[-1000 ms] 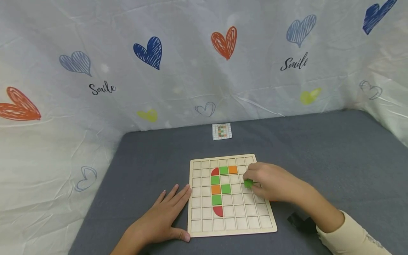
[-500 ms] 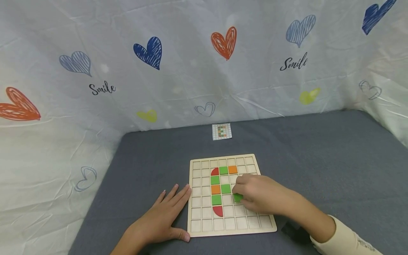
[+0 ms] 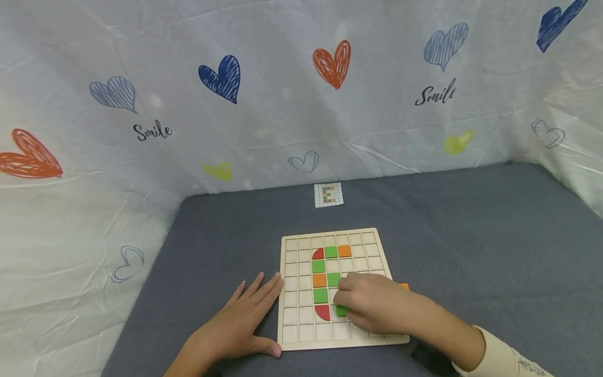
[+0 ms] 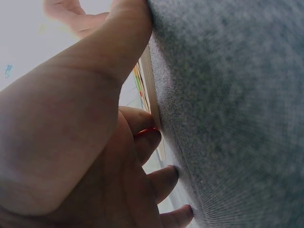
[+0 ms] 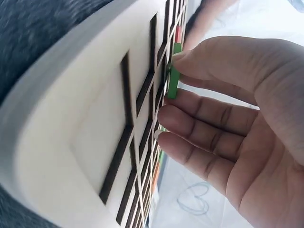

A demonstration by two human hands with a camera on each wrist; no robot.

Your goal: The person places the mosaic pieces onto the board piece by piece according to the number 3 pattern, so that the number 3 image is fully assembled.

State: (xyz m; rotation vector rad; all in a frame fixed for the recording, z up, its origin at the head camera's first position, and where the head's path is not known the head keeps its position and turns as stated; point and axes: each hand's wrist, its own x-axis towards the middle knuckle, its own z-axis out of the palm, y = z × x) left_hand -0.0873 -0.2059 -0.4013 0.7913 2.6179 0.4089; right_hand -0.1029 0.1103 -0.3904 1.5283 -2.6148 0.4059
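Note:
A pale wooden grid board (image 3: pixel 301 333) lies on the table, with red, green and orange tiles set in its cells. My right hand (image 3: pixel 377 301) is over the board's lower middle and pinches a green square tile (image 5: pixel 175 71) between thumb and finger. In the head view this tile sits just right of the lower red quarter-round tile (image 3: pixel 322 312); most of it is hidden by the fingers. My left hand (image 3: pixel 240 319) lies with straight, spread fingers against the board's left edge, thumb at the lower left corner.
A small printed card (image 3: pixel 328 195) with a coloured grid pattern lies behind the board. Part of an orange tile (image 3: pixel 404 286) shows past the board's right edge, beyond the right wrist. A dark object (image 3: pixel 431 358) is partly under the right forearm. A heart-print curtain (image 3: pixel 264 120) hangs behind the table.
My right hand has moved left and toward me across the board with the green tile, from the right side to beside the lower red tile. The left hand has stayed put.

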